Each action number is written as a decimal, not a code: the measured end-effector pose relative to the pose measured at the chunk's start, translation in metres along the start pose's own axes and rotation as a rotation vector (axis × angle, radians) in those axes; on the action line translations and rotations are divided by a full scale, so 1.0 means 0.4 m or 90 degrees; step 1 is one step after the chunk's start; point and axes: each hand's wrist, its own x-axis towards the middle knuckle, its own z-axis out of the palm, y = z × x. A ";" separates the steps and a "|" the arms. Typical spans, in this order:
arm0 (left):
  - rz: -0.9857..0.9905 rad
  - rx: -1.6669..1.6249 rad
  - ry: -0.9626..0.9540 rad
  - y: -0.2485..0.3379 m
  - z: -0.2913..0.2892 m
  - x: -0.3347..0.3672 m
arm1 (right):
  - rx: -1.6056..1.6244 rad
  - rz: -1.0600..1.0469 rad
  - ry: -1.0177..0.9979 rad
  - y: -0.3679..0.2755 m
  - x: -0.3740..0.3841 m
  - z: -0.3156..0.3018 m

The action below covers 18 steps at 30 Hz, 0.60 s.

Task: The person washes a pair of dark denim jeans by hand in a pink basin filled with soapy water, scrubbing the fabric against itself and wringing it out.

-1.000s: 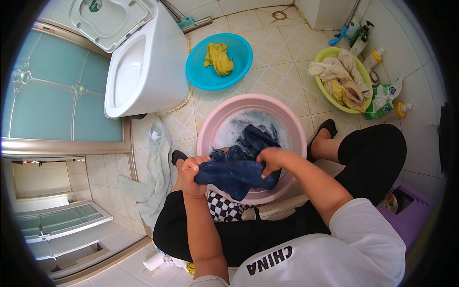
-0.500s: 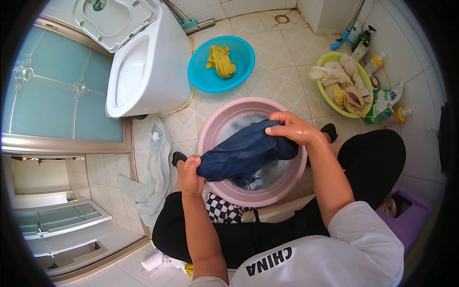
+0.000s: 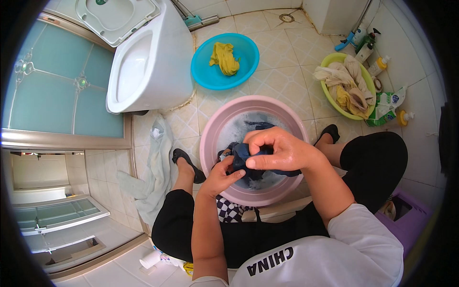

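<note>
Over the pink basin [image 3: 209, 138], my two hands are close together on a bunched dark blue cloth [image 3: 241, 158]; what sort of garment it is does not show. My right hand [image 3: 283, 149] is wet, with its fingers curled over the upper part of the cloth. Pinched at the cloth's left side is my left hand [image 3: 221, 177], thumb toward the right hand. The cloth's lower part hangs down into foamy water [image 3: 230, 128]. Under my fingers, much of the cloth is hidden.
Beyond stands a blue basin [image 3: 197, 71] with a yellow cloth [image 3: 224, 59]. At right are a green basin [image 3: 330, 58] heaped with pale laundry and several bottles [image 3: 366, 51]. Grey-green clothing [image 3: 160, 153] lies left, near the toilet [image 3: 165, 71]. A purple box [image 3: 409, 220] stands by my right leg.
My hands have come together from the cloth's two ends. The cloth, stretched across the basin before, is now gathered and lower between them. The view has shifted slightly.
</note>
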 end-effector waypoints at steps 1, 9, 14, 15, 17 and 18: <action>0.001 0.000 0.000 -0.010 -0.008 0.000 | 0.000 0.000 0.000 0.006 0.001 -0.005; 0.099 -0.141 0.144 0.035 -0.029 -0.015 | -0.099 0.129 0.010 0.043 0.000 -0.020; 0.034 -0.089 0.036 0.019 -0.010 -0.015 | -0.160 0.093 -0.008 0.045 0.008 -0.002; 0.020 -0.104 -0.027 0.023 -0.008 -0.018 | -0.177 0.064 -0.020 0.044 0.007 -0.001; 0.014 -0.080 -0.024 0.052 -0.010 -0.029 | -0.196 0.036 -0.029 0.052 0.003 -0.005; 0.019 0.035 0.038 0.073 -0.026 -0.040 | -0.236 0.039 -0.031 0.069 0.001 -0.009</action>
